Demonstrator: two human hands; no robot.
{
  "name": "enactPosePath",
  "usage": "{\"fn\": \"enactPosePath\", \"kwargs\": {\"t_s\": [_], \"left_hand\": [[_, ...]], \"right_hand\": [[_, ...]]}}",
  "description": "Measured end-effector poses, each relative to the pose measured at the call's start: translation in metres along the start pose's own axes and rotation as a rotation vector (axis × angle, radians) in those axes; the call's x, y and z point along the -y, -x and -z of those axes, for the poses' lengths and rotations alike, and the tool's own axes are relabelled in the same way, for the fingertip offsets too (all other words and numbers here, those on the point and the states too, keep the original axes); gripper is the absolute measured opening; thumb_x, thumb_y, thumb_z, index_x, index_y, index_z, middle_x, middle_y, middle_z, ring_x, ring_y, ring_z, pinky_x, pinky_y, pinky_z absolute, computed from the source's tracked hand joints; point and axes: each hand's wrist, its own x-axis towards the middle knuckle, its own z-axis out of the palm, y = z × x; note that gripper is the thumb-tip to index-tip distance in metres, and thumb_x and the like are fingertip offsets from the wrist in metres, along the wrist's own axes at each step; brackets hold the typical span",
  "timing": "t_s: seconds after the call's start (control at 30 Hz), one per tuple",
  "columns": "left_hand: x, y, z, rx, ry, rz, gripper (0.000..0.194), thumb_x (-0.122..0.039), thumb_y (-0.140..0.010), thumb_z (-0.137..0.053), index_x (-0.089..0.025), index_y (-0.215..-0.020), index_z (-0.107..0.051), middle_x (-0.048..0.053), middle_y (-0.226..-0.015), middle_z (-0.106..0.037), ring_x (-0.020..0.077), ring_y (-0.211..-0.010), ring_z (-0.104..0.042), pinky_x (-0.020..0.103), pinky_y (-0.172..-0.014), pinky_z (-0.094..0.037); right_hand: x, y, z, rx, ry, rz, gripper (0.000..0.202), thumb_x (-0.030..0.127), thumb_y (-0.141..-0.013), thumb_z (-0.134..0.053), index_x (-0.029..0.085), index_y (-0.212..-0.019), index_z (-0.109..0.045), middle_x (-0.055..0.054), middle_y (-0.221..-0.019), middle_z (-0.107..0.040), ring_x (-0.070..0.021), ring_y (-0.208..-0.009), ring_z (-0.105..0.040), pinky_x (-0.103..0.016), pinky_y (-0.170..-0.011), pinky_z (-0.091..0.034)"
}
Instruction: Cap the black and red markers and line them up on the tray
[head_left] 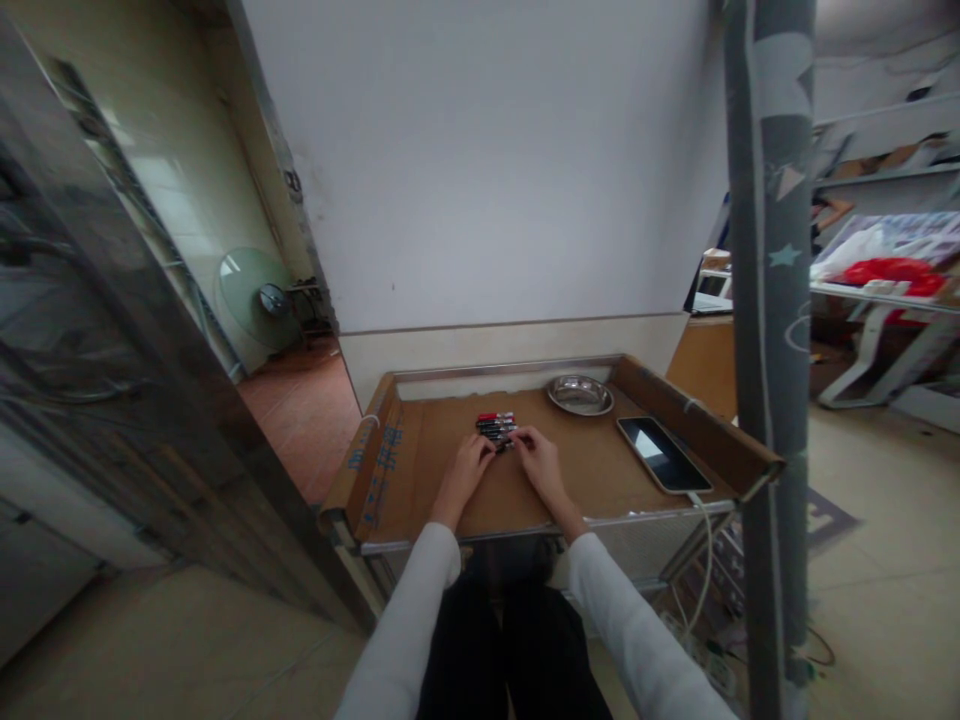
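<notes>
Several black markers (495,428) and a red marker (495,415) lie side by side in a small stack at the middle of the cardboard-lined table (435,420); the red one is farthest from me. My left hand (470,462) is at the near left end of the row, fingers pinched at the nearest dark marker. At its right end my right hand (538,462) also has its fingertips together on that marker. The fingertips partly cover it.
A round metal dish (580,395) stands at the back right. A phone (661,455) with a white cable (709,560) lies at the right. Raised cardboard edges (690,425) flank the table. A grey patterned post (776,350) rises at the right.
</notes>
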Motion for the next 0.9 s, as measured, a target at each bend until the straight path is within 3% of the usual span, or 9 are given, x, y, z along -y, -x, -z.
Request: {"fn": "enactPosePath", "kwargs": {"t_s": [0.17,0.27,0.43,0.6,0.73,0.9], "left_hand": [[-0.003,-0.001,0.004,-0.014,-0.1,-0.024,0.007,-0.016,-0.085,-0.052,-0.019,-0.089,-0.057,0.004,-0.094,-0.059,0.0192,-0.094,-0.052,0.038,-0.089,-0.043],[-0.005,-0.001,0.006,-0.039,-0.141,0.0,0.01,-0.016,-0.085,-0.051,-0.019,-0.091,-0.058,0.005,-0.096,-0.057,0.0196,-0.095,-0.051,0.037,-0.087,-0.044],[-0.006,0.0,0.006,-0.068,-0.122,-0.028,0.019,-0.011,-0.083,-0.051,-0.02,-0.098,-0.058,0.004,-0.1,-0.054,0.0193,-0.099,-0.049,0.038,-0.09,-0.043],[-0.007,0.0,0.005,0.001,-0.104,-0.099,0.017,-0.017,-0.083,-0.054,-0.022,-0.098,-0.06,0.004,-0.098,-0.054,0.019,-0.097,-0.05,0.038,-0.089,-0.043],[-0.004,-0.001,0.003,-0.008,-0.136,-0.078,0.012,-0.017,-0.083,-0.055,-0.021,-0.092,-0.061,0.004,-0.096,-0.053,0.019,-0.095,-0.048,0.036,-0.087,-0.043],[-0.001,-0.003,0.001,-0.017,-0.175,-0.048,0.008,-0.017,-0.084,-0.053,-0.02,-0.087,-0.06,0.004,-0.095,-0.053,0.0188,-0.092,-0.047,0.035,-0.085,-0.043]], "right_hand": [[0.006,0.004,-0.005,0.286,0.215,0.202,0.017,0.016,-0.081,-0.048,0.022,-0.086,-0.063,-0.004,-0.091,-0.065,-0.0174,-0.088,-0.058,-0.031,-0.082,-0.044],[0.004,0.005,-0.005,0.349,0.247,0.244,0.02,0.011,-0.079,-0.049,0.022,-0.091,-0.061,-0.005,-0.095,-0.063,-0.0174,-0.092,-0.057,-0.032,-0.084,-0.044],[0.002,0.009,-0.001,0.253,0.31,0.25,0.023,0.01,-0.076,-0.052,0.022,-0.094,-0.06,-0.006,-0.1,-0.06,-0.0195,-0.098,-0.054,-0.035,-0.087,-0.043],[-0.005,0.011,0.002,0.182,0.349,0.198,0.017,0.01,-0.077,-0.05,0.021,-0.084,-0.061,-0.006,-0.092,-0.059,-0.02,-0.091,-0.054,-0.034,-0.082,-0.043],[-0.007,0.011,0.002,0.19,0.365,0.202,0.021,0.008,-0.078,-0.046,0.021,-0.083,-0.06,-0.005,-0.091,-0.06,-0.0192,-0.089,-0.053,-0.032,-0.081,-0.042],[-0.005,0.009,0.005,0.104,0.548,0.137,0.021,0.009,-0.079,-0.043,0.019,-0.084,-0.061,-0.008,-0.087,-0.06,-0.0219,-0.086,-0.052,-0.033,-0.079,-0.04]]}}
